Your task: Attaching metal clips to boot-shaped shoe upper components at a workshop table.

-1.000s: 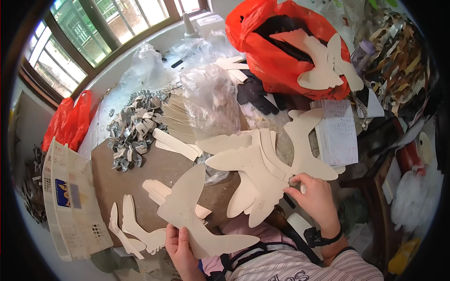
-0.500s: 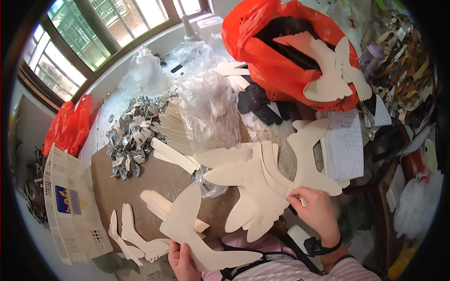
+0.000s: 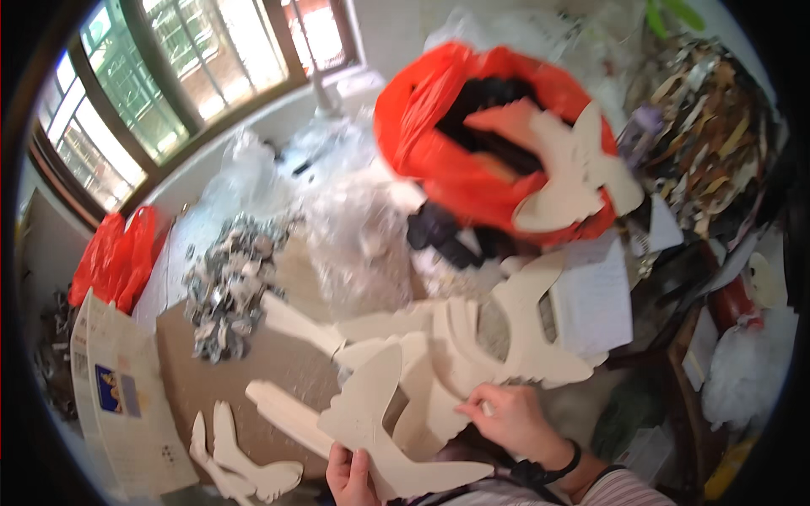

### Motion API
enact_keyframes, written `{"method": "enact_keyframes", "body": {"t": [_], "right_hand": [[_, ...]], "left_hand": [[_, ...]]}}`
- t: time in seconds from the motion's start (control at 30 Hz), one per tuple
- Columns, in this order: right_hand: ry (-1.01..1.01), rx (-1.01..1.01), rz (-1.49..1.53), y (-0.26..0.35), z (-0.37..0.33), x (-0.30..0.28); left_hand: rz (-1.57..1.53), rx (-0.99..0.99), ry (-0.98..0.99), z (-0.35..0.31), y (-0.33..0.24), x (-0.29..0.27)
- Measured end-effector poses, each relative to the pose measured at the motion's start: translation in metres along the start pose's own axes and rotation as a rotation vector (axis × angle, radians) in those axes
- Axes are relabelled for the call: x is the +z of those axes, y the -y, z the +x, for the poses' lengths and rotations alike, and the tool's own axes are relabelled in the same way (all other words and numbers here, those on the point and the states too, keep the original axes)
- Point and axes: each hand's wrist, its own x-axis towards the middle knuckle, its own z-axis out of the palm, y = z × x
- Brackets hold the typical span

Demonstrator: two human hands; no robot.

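My left hand (image 3: 350, 479) pinches the lower edge of a flat cream cut-out piece (image 3: 371, 413) with curved wings, shaped like a shoe upper. The piece is tilted up, overlapping part of a pile of similar cream pieces (image 3: 430, 409). Close to the right edge of that pile is my right hand (image 3: 510, 417), thumb and forefinger pressed together; whatever they hold, if anything, is too small to make out. Long narrow cream strips (image 3: 288, 411) lie left of the held piece. More curved cream cut-outs (image 3: 245, 455) rest at the table's near left.
A red plastic bag (image 3: 422, 126) with cream pieces stands at the back. Clear plastic bags (image 3: 359, 244), dark gloves (image 3: 443, 236) and a heap of small grey-and-cream parts (image 3: 228, 278) lie mid-table. A cream basket (image 3: 126, 447) is at left, written sheets (image 3: 595, 304) at right.
The whole view has shifted and blurred slightly. My left hand has brought the held cut-out rightward over the pile. My right hand has moved left, nearer to it, still pinched.
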Motion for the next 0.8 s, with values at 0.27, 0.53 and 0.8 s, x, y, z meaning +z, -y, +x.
{"method": "enact_keyframes", "body": {"t": [0.27,0.53,0.8], "right_hand": [[-0.018,0.024,0.005,0.003,0.017,-0.109],[-0.482,-0.096,-0.252,-0.026,0.133,-0.212],[-0.448,0.012,-0.005,-0.078,0.166,-0.184]], "left_hand": [[-0.032,-0.043,0.192,0.024,0.018,0.04],[-0.019,0.012,0.323,0.053,0.04,0.051],[0.028,-0.012,0.271,0.053,0.054,0.051]]}}
